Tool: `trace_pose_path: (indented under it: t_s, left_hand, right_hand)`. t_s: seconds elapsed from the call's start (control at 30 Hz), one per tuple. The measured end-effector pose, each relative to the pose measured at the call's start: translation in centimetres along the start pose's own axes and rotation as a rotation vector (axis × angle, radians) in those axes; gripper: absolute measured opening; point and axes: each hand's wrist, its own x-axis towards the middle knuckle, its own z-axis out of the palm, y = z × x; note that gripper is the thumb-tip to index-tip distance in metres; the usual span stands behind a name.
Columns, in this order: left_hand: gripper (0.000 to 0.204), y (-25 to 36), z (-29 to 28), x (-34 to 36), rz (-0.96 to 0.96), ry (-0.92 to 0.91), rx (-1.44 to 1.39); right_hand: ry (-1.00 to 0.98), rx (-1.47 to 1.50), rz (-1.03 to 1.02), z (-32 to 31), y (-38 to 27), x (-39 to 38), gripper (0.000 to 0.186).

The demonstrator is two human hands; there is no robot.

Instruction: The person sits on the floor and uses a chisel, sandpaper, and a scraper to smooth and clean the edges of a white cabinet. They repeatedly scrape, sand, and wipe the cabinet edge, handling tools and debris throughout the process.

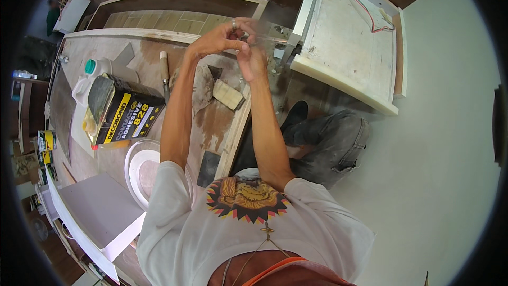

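Note:
My left hand, with a ring, and my right hand meet above the bench's wooden edge at upper middle. Their fingers are bunched around something small, partly reddish, too hidden to name; the area just right of them is hazy. Below them lie a pale block, a crumpled dusty cloth and, to the left, a wooden-handled tool. A black-and-yellow metal can stands beside a white jug with a green cap.
The bench also holds white rings, a dark pad and a white angled panel. A white drawer-like box with red wire is at upper right, beside a pale wall. My bent leg is beside the bench.

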Motion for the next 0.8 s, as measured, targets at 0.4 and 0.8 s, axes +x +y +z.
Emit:
trace_pose_path:
  t_s: [0.4,0.8]
  left_hand:
    - [0.026,0.7,-0.1,0.0,-0.019,-0.029,0.034]
    - [0.03,1.1,-0.2,1.1,0.042,-0.067,0.004]
  right_hand:
    - [-0.011,0.07,0.167,-1.5,-1.3,0.0,0.042]
    - [-0.036,0.01,0.122,-1.2,-2.0,0.4,0.045]
